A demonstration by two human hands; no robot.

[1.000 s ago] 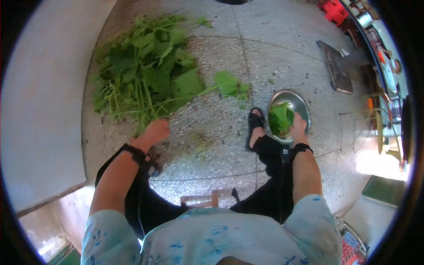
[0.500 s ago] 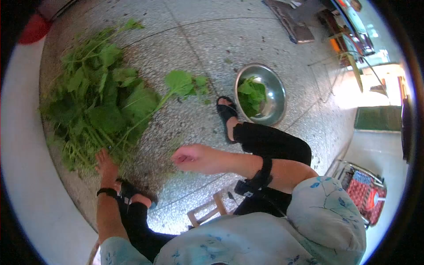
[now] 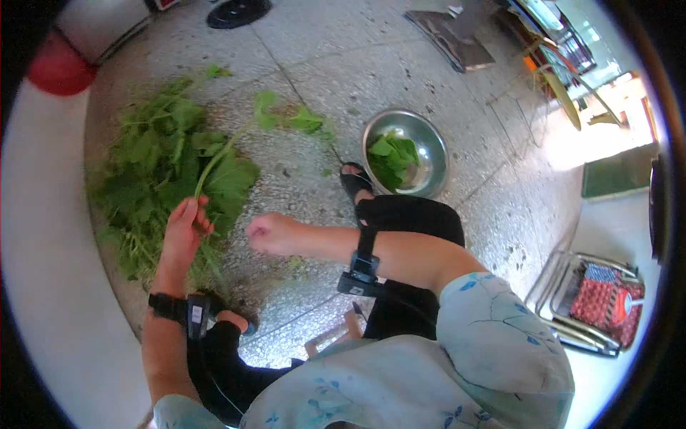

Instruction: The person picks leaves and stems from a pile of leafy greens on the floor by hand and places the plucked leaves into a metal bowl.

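My left hand [image 3: 187, 225] pinches a long green vine stem [image 3: 213, 163] near its lower end. The stem slants up and right to several leaves [image 3: 304, 120] at its tip. Below and beside that hand lies a large heap of leafy green vines [image 3: 161, 161] on the floor. To the right, my right hand [image 3: 270, 234] is curled closed above the floor, apart from the stem; whatever its fingers hold, if anything, is hidden. A steel bowl [image 3: 436, 161] beyond my foot contains a few picked green leaves [image 3: 391, 159].
My sandalled foot [image 3: 355, 182] rests close to the bowl. A white wall [image 3: 50, 236] borders the heap on the left, with a red tub [image 3: 61, 68] farther up. Folded chairs [image 3: 600, 304] lean at the right. A dark flat sheet [image 3: 454, 43] lies on the speckled floor.
My left hand has risen from the bottom of the heap, now gripping the vine stem and lifting it. My right hand has shifted left and slightly up, still curled. The camera view has turned somewhat.
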